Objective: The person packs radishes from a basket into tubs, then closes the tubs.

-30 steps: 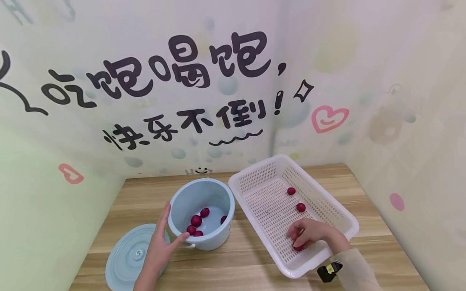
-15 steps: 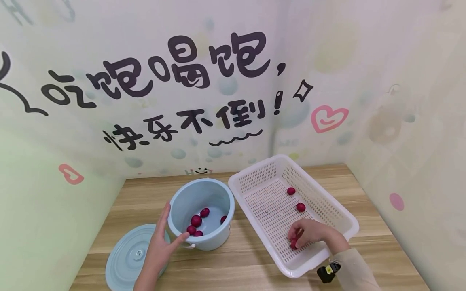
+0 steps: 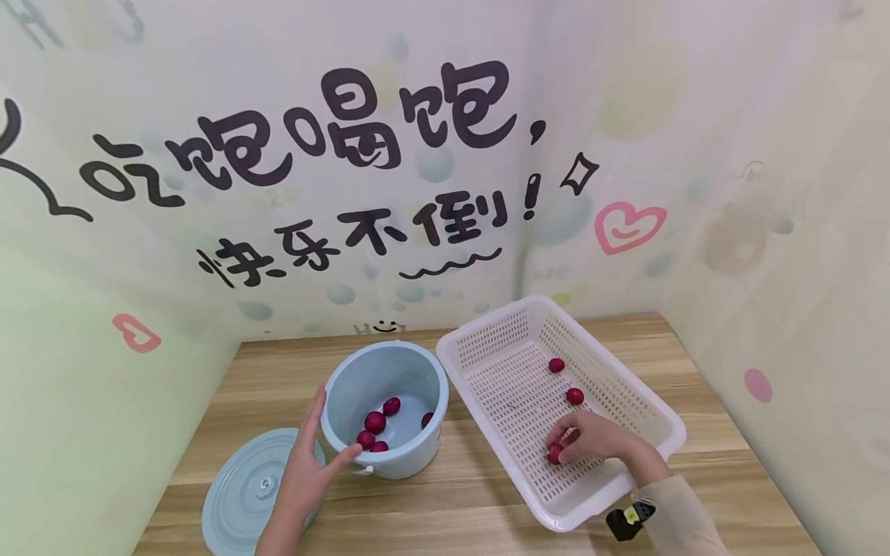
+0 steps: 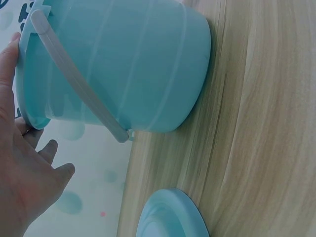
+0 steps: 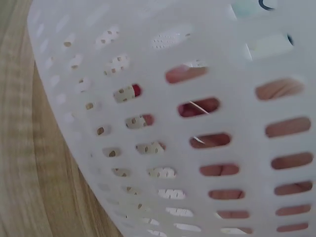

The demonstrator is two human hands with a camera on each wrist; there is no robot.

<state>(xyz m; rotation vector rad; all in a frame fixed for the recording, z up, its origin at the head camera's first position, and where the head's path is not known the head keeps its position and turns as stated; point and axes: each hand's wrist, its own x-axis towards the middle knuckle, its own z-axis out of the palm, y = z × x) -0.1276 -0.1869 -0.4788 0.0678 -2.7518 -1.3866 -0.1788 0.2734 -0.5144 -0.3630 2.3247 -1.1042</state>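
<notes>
My left hand [image 3: 306, 467] rests against the near left side of a light blue bucket [image 3: 410, 463], thumb on the rim and fingers spread along the outside. The left wrist view shows the hand [image 4: 24, 177] at the rim of the bucket [image 4: 133, 64]. Several small dark-red radishes [image 3: 375, 422] lie inside. In the white slotted basket [image 3: 480, 455], my right hand [image 3: 594, 436] pinches a red radish [image 3: 554, 454] between thumb and fingers, low over the basket floor. Two more radishes [image 3: 575, 396] lie farther back there. The right wrist view sees the hand [image 5: 289, 128] only through the basket's slots.
A round blue lid [image 3: 239, 494] lies left of the bucket on the wooden table [image 3: 431, 510]. The basket stands right beside the bucket. Walls with printed lettering [image 3: 361, 232] close off the back and both sides.
My right hand has shifted the radish slightly away from me and to the left within the basket. My left hand and the bucket have stayed in place.
</notes>
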